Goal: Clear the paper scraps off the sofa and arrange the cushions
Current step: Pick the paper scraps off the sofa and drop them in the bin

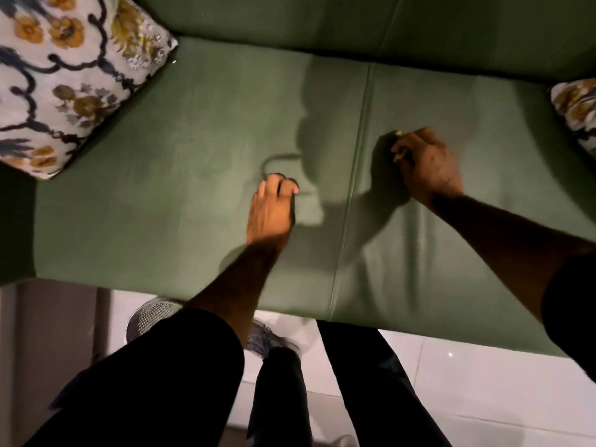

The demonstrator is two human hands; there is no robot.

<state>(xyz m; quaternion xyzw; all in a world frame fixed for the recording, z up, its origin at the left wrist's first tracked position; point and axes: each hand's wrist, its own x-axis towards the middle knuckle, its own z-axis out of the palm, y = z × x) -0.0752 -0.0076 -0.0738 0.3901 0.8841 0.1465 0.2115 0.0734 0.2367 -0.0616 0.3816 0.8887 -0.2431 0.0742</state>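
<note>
The green sofa (180, 201) fills the view, its seat split by a seam. A floral cushion (64, 75) leans in the left corner. A second floral cushion (577, 114) shows partly at the right edge. My left hand (272, 209) rests on the left seat, fingers curled, nothing visible in it. My right hand (425, 162) is closed on the right seat, with small yellowish paper scraps (399, 133) poking out between the fingers. No loose scraps show elsewhere on the seat.
A glossy white tiled floor (483, 382) lies in front of the sofa. My dark-trousered legs (371, 382) and a grey shoe (267, 340) stand at the front edge. A round mesh-topped object (151, 314) sits on the floor at the left.
</note>
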